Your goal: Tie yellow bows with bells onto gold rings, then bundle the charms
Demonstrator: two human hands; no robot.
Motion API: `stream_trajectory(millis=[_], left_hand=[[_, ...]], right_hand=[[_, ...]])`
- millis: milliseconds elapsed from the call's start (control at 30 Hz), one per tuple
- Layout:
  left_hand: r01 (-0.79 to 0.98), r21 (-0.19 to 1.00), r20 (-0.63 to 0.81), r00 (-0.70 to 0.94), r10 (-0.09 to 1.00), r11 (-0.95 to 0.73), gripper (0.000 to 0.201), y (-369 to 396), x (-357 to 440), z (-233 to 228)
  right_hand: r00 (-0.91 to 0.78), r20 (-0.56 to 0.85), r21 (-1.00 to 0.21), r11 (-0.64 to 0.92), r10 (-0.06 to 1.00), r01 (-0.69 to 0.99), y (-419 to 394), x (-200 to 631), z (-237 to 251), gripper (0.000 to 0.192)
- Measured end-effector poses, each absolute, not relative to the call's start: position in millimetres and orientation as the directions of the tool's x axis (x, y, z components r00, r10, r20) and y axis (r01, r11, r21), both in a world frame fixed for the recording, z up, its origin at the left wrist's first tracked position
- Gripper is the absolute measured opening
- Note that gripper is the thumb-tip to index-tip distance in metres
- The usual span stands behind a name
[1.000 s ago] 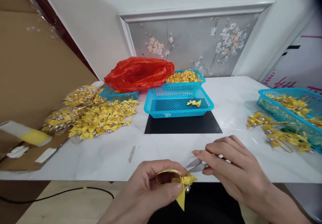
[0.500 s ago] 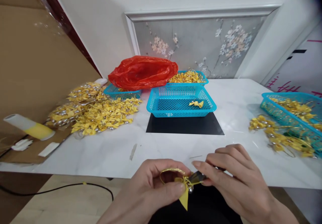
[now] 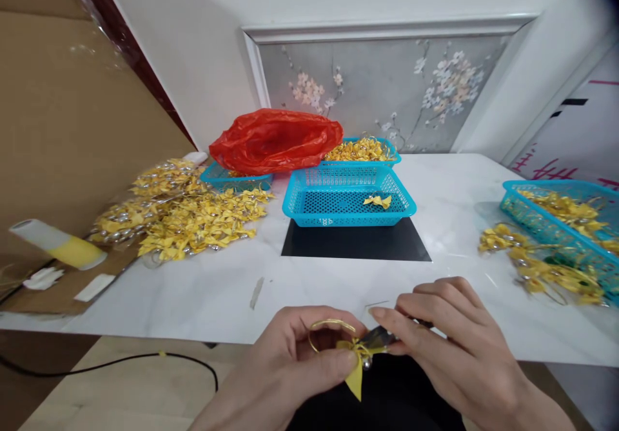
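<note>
Pinching a yellow ribbon bow with a gold wire loop between thumb and fingers, the left hand is holding it just below the white surface edge. Its loose tail is pointing down. The right hand is gripping small scissors, blades lying sideways, tips touching the bow.

- Two bare hands in shot at the bottom edge, the left hand and the right hand.
- No gloves on either one, no rings showing on the fingers, no watch or bracelet at the wrists.
- Fingernails are short and plain, no polish to be seen.
- Both forearms run bare to the lower edge of the picture; no sleeve or cuff comes into view.
- Below the hands there's dark, near-black clothing over the lap, detail too dim to tell.
</note>
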State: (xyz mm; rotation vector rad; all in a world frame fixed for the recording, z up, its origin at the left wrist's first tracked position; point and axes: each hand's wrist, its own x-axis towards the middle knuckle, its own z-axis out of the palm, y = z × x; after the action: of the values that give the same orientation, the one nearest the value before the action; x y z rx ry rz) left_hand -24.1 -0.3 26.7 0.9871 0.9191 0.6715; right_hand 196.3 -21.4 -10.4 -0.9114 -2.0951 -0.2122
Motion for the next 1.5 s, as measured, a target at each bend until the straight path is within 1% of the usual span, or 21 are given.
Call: stream_trajectory(millis=[333, 533, 667, 767, 833, 867, 933, 967, 1033, 1100, 1167, 1267, 1300, 1367, 1400, 1433, 1467, 1500], left_hand=[[-0.075, 0.911, -0.330, 0.458, 0.826, 0.405, 0.014, -0.4, -20.4, 31.2], [-0.062, 0.915, -0.316, 0.503, 0.804, 0.398, 0.014, 1.2, -21.7, 26.6], [-0.046, 0.919, -0.331, 0.456, 0.826, 0.393, 0.019, 1.0, -23.2, 20.8], [-0.047, 0.924, -0.318, 0.455, 0.832, 0.379, 0.017, 3.7, -22.3, 20.2], [-0.050, 0.922, -0.322, 0.450, 0.833, 0.383, 0.015, 6.2, -21.1, 21.4], [-0.053, 0.921, -0.322, 0.450, 0.833, 0.385, 0.015, 7.4, -20.8, 22.1], [-0.061, 0.921, -0.318, 0.450, 0.834, 0.384, 0.014, 9.2, -20.6, 22.8], [-0.066, 0.924, -0.309, 0.448, 0.839, 0.376, 0.013, 9.9, -20.9, 22.8], [-0.066, 0.931, -0.295, 0.442, 0.847, 0.358, 0.013, 10.9, -21.8, 21.9], [-0.045, 0.940, -0.288, 0.420, 0.860, 0.337, 0.016, 11.6, -22.5, 20.6], [-0.015, 0.954, -0.271, 0.387, 0.881, 0.300, 0.021, 11.8, -22.2, 19.9], [0.057, 0.981, -0.192, 0.352, 0.916, 0.184, 0.023, 11.2, -19.5, 20.9], [0.088, 0.987, -0.160, 0.350, 0.923, 0.138, 0.022, 10.9, -18.2, 21.7], [0.151, 0.987, -0.112, 0.341, 0.933, 0.063, 0.021, 10.3, -15.9, 23.1], [0.177, 0.983, -0.097, 0.338, 0.936, 0.038, 0.021, 10.0, -15.0, 23.6], [0.197, 0.980, -0.090, 0.335, 0.938, 0.024, 0.021, 9.8, -14.4, 23.9], [0.209, 0.978, -0.088, 0.331, 0.939, 0.017, 0.021, 9.7, -14.2, 23.9], [0.214, 0.977, -0.087, 0.326, 0.941, 0.016, 0.022, 9.6, -14.2, 23.7]], right_hand=[[-0.424, 0.723, -0.169, 0.735, 0.545, 0.657, -21.7, 195.5, -13.3, 0.025], [-0.432, 0.715, -0.175, 0.739, 0.550, 0.650, -20.2, 194.2, -14.1, 0.022], [-0.377, 0.735, -0.196, 0.709, 0.564, 0.678, -21.4, 190.5, -12.0, 0.021], [-0.310, 0.752, -0.233, 0.674, 0.582, 0.701, -19.2, 192.5, -11.2, 0.022], [-0.247, 0.741, -0.272, 0.616, 0.624, 0.739, -14.6, 200.0, -16.1, 0.025], [-0.205, 0.723, -0.288, 0.558, 0.659, 0.779, -11.2, 205.7, -21.1, 0.026], [-0.107, 0.671, -0.286, 0.389, 0.734, 0.876, -3.0, 220.2, -36.4, 0.030], [-0.052, 0.648, -0.260, 0.285, 0.759, 0.922, 1.5, 228.2, -45.8, 0.031], [0.018, 0.614, -0.232, 0.158, 0.789, 0.960, 10.1, 243.5, -65.2, 0.036], [0.046, 0.595, -0.224, 0.111, 0.802, 0.968, 16.3, 254.5, -80.4, 0.040], [0.063, 0.586, -0.233, 0.093, 0.808, 0.968, 18.4, 257.9, -86.2, 0.039], [0.065, 0.586, -0.275, 0.122, 0.808, 0.954, 11.9, 244.8, -73.3, 0.031], [0.055, 0.574, -0.315, 0.158, 0.817, 0.936, 7.7, 236.0, -64.1, 0.030], [0.012, 0.504, -0.446, 0.248, 0.864, 0.860, -1.6, 214.7, -42.1, 0.026], [-0.021, 0.388, -0.656, 0.292, 0.922, 0.696, -5.7, 203.7, -31.1, 0.025], [-0.068, 0.274, -0.801, 0.267, 0.959, 0.536, -8.9, 193.6, -21.4, 0.026], [-0.108, 0.192, -0.879, 0.220, 0.975, 0.422, -11.0, 184.8, -13.4, 0.026], [-0.143, 0.129, -0.931, 0.169, 0.981, 0.323, -12.0, 177.9, -7.6, 0.025]])
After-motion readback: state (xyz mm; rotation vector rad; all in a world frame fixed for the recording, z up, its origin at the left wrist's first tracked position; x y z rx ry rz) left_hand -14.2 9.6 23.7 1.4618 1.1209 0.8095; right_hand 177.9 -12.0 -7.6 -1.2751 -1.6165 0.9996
